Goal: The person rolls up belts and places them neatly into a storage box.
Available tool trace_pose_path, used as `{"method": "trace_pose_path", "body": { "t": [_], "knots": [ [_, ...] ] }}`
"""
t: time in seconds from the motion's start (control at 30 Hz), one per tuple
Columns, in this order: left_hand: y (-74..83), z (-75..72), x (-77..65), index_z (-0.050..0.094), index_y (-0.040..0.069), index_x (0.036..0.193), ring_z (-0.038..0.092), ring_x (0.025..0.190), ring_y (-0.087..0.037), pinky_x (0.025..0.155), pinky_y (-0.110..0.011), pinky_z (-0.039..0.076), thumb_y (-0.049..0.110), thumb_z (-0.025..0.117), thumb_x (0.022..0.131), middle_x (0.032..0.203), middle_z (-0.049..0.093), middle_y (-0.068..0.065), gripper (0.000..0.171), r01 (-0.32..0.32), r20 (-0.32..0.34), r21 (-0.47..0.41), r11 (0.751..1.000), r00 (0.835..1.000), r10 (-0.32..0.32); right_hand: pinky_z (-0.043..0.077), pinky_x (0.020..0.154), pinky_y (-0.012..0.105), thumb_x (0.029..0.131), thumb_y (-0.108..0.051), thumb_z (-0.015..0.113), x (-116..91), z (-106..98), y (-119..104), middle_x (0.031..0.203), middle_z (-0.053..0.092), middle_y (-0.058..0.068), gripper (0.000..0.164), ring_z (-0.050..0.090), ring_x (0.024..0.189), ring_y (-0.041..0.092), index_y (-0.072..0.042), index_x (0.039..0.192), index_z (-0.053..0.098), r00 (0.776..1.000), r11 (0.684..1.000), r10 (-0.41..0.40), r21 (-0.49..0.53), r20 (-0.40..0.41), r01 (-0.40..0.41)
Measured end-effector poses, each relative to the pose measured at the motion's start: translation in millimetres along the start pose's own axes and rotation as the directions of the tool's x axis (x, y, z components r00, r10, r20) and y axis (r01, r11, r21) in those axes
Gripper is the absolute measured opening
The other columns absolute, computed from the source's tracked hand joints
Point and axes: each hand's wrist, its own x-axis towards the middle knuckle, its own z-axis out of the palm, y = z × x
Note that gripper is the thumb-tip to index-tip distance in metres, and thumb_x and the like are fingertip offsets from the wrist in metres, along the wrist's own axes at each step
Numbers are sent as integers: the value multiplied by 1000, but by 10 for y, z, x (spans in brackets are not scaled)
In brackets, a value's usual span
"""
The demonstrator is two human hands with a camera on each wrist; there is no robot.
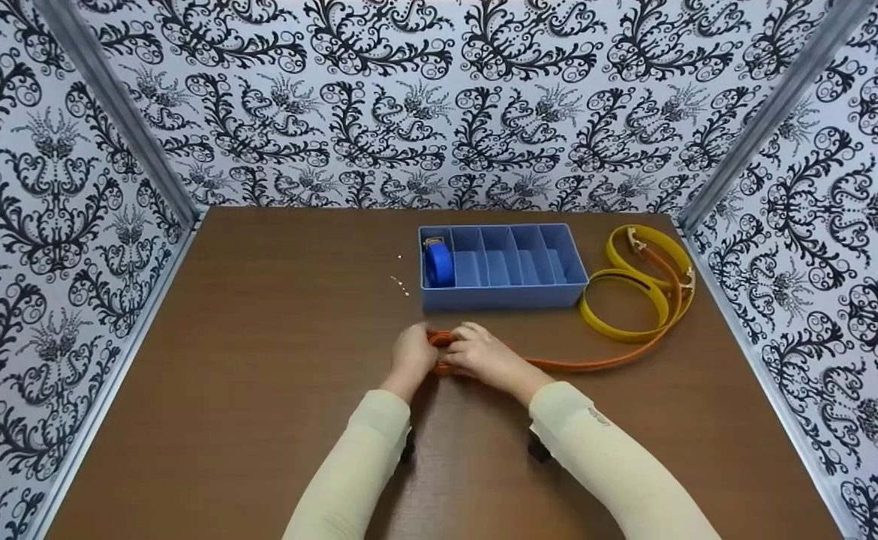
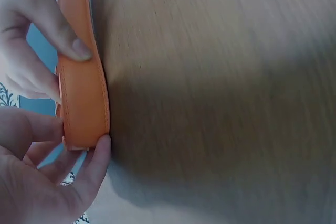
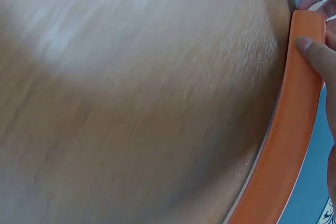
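Observation:
An orange belt [image 1: 589,367] stands on its edge on the table, its near end coiled between both hands. My left hand [image 1: 412,355] holds the left end of the coil, its fingertips around the turned end in the left wrist view. My right hand [image 1: 490,360] grips the same coil from the right; its thumb [image 3: 313,51] lies on the belt's outer face in the right wrist view. The belt's long tail curves right and back to a yellow belt [image 1: 596,319] lying in loose loops. Part of the coil is hidden behind the fingers.
Behind the hands stands a blue divided box [image 1: 505,298]. A rolled blue belt [image 1: 439,264] with a buckle sits in its leftmost compartment. Metal buckles [image 1: 636,241] lie among the yellow loops. Patterned walls [image 1: 439,105] enclose the brown table [image 1: 281,322] at the back and sides.

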Motion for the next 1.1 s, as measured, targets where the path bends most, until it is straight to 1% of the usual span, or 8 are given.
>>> {"method": "trace_pose_path", "body": {
  "t": [0.13, 0.27, 0.47, 0.6, 0.7, 0.8, 0.9, 1.1],
  "knots": [
    [-10, -28, 23, 72, 4, 102, 64, 93, -30, 83, -41, 50, -8, 67, 74, 98, 70, -11, 31, -34, 50, -33, 999, 998, 36, 39, 98, 56, 91, -18, 67, -61, -60, 67, 108, 70, 0, 22, 56, 110, 30, -15, 110, 75, 998, 1000, -21, 2, 55, 21],
    [-8, -48, 26, 72, 5, 101, 64, 94, -30, 84, -41, 50, -12, 63, 74, 99, 70, -9, 34, -89, 85, -28, 996, 992, 91, 38, 99, 58, 91, -16, 61, -128, -96, 132, 112, 70, 0, 22, 55, 112, 33, -15, 108, 76, 998, 1000, -10, -5, 69, 10],
    [-19, -29, 25, 74, 6, 107, 64, 99, -31, 86, -41, 50, -12, 60, 75, 104, 71, -10, 40, -120, 93, 19, 993, 989, 118, 39, 98, 59, 87, -7, 68, -121, -51, 132, 100, 72, 4, 13, 58, 107, 33, -10, 96, 77, 1000, 999, 4, 44, 28, -6],
    [-11, 0, -4, 75, 5, 106, 65, 95, -31, 83, -41, 52, -8, 65, 75, 101, 71, -11, 35, -77, 30, 22, 997, 997, 76, 38, 101, 57, 84, 2, 69, -58, -27, 107, 91, 71, 5, 14, 59, 106, 30, -9, 89, 77, 1000, 996, 14, 85, 19, -16],
    [12, 24, -25, 76, 5, 98, 67, 89, -32, 78, -42, 53, 4, 74, 75, 94, 72, -11, 23, -30, -32, 45, 999, 999, 31, 38, 101, 57, 82, 2, 70, -4, -21, 103, 87, 70, 5, 13, 60, 104, 30, -9, 87, 77, 1000, 997, 17, 78, 24, -19],
    [44, 48, -36, 72, 0, 98, 66, 86, -35, 76, -43, 53, 14, 81, 73, 91, 70, -15, 30, 25, -83, 47, 999, 996, -21, 40, 100, 56, 80, -6, 75, 35, -27, 88, 83, 69, 4, 7, 61, 99, 29, -11, 84, 78, 999, 998, 49, 43, 12, -50],
    [67, 71, -50, 66, -4, 101, 66, 86, -37, 75, -45, 53, 13, 82, 73, 91, 69, -19, 37, 62, -121, 24, 998, 991, -59, 38, 100, 58, 78, -12, 78, 48, -22, 61, 78, 68, 1, 4, 59, 92, 26, -14, 82, 78, 995, 995, 97, -4, 3, -97],
    [70, 99, -103, 66, -3, 95, 65, 83, -37, 73, -46, 52, 7, 80, 73, 86, 67, -18, 28, 49, -154, -13, 999, 987, -51, 31, 98, 69, 76, -22, 81, 1, -15, -18, 80, 69, -4, 9, 56, 87, 21, -20, 85, 79, 988, 984, 155, -88, 4, -154]
  ]
}}
